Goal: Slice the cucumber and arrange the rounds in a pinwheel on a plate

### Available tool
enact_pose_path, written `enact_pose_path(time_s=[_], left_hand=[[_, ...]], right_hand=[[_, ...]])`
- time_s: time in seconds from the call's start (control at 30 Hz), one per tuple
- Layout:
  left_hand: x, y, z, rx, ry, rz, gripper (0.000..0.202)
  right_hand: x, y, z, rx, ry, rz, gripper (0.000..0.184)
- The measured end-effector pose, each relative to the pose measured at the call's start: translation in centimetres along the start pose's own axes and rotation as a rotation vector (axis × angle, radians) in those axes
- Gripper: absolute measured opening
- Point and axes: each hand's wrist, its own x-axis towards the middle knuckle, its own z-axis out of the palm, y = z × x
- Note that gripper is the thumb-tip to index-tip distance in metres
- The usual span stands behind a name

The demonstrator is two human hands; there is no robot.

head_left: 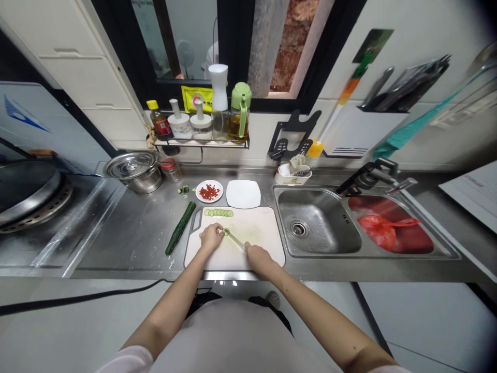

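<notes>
A white cutting board (248, 254) with a grey edge lies on the counter in front of me. My right hand (262, 259) grips the handle of a small knife (236, 240), its blade pointing left and away from me. At the blade's tip is a thin cucumber slice (226, 232) with a green rim. The fingertips of my left hand (212, 237) are closed at the slice's left edge. A row of cucumber slices (218, 213) overlaps along the board's far left. Left of the board lies a dark green cucumber (180, 228).
Behind the board stand a plate of chopped red pieces (209, 191) and a white square plate (243, 193). Cucumber scraps (185, 190) lie near a lidded steel pot (135, 171). A double sink (318, 220) is at right, holding a red bag (382, 232). Condiments line a wall rack (202, 143).
</notes>
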Motion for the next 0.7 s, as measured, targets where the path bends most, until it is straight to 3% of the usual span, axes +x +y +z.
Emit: enact_pose_path(time_s=[0.47, 0.7], left_hand=[[0.5, 0.3, -0.1, 0.024, -0.026, -0.056, 0.018], [-0.1, 1.0, -0.1, 0.108, 0.000, 0.025, 0.021]], right_hand=[[0.1, -0.1, 0.3, 0.027, 0.012, 0.002, 0.033], [-1.1, 1.0, 1.3, 0.032, -0.001, 0.032, 0.033]])
